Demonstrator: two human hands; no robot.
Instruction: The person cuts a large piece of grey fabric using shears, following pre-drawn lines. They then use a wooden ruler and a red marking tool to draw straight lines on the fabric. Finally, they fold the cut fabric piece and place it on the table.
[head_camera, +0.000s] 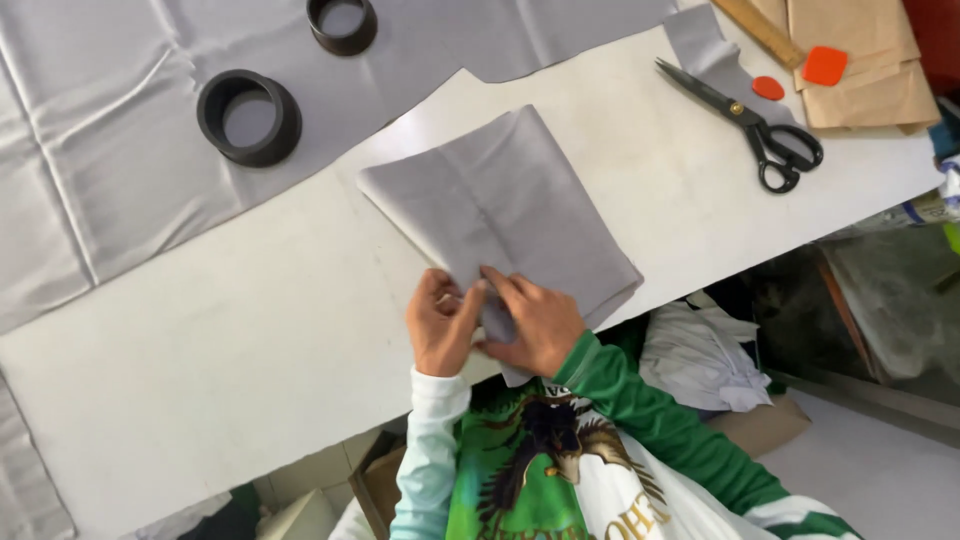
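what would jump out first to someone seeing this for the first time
Both hands, left hand and right hand, pinch the near corner of a folded grey fabric piece at the middle of the white table. Two black rings sit on the grey cloth sheet far left, and black scissors lie far right.

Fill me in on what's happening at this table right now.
A person at a white table has both hands on a folded piece of grey fabric. The left hand and right hand pinch its near corner at the table's edge. A larger grey cloth is spread further back with two black rings on it. Black scissors, a wooden ruler, brown paper pieces and orange chalk pieces lie to the right, untouched.
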